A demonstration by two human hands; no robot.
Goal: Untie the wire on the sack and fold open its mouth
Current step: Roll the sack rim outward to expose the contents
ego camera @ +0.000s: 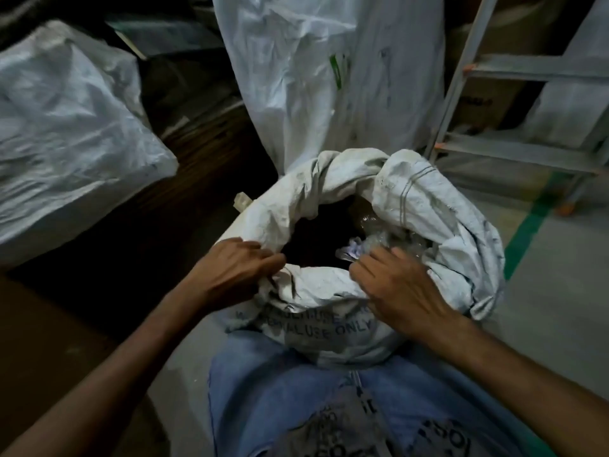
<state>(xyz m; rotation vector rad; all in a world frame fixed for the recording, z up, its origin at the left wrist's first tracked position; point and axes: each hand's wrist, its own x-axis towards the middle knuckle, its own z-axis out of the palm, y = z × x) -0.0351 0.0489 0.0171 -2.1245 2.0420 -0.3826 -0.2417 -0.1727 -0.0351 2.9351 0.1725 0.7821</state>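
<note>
A dirty white woven sack (428, 206) stands on the floor in front of me, its mouth rolled outward into a thick collar around a dark opening. Clear crumpled plastic (372, 222) shows inside at the right. My left hand (230, 272) grips the near left part of the rolled rim, fingers curled over the fabric. My right hand (398, 288) lies on the near right rim with its fingers curled into the fold at the opening's edge. No wire is visible.
A tall white sack (313, 77) stands right behind, and another full white sack (66, 127) lies at the left. A metal ladder (494, 94) leans at the right above a green floor stripe (530, 225). My legs in blue jeans (296, 390) press against the sack's near side.
</note>
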